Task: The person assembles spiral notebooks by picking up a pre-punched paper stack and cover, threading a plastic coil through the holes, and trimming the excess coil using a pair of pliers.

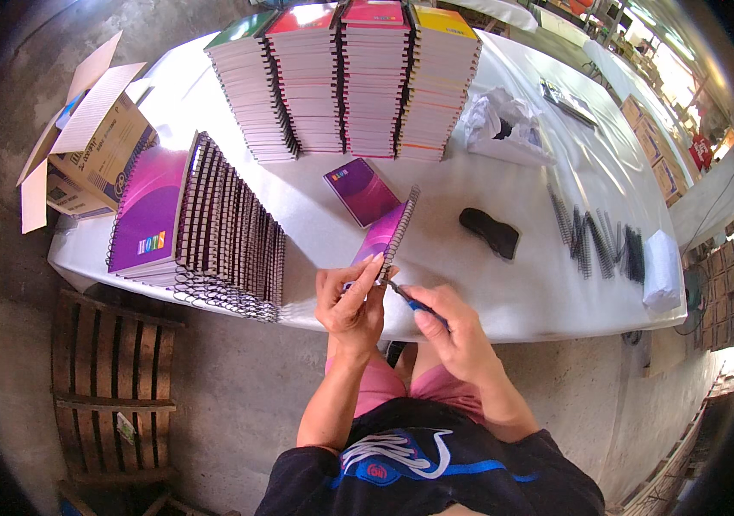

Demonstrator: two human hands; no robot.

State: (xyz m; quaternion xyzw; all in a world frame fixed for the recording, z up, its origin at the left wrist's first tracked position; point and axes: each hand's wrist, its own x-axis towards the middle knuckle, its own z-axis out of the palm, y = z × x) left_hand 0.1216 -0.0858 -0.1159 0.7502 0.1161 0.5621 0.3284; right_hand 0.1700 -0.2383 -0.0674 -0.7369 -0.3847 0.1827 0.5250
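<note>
My left hand (352, 301) grips a purple spiral notebook (378, 234) near its lower end, holding it tilted up on edge over the table's front. A dark wire coil runs along the notebook's right side. My right hand (455, 331) is closed around blue-handled pliers (421, 308), whose tip meets the coil's lower end beside my left fingers. Just behind lies another purple notebook (362, 191), flat on the white table. To the left, a row of purple spiral notebooks (145, 206) leans together, coils facing up and right.
Tall stacks of notebooks (375, 86) with green, red, pink and yellow covers stand at the back. A black object (489, 232) and loose black coils (599, 236) lie to the right, near a white block (662, 271). An open cardboard box (96, 159) is at left, a wooden pallet (117, 387) below.
</note>
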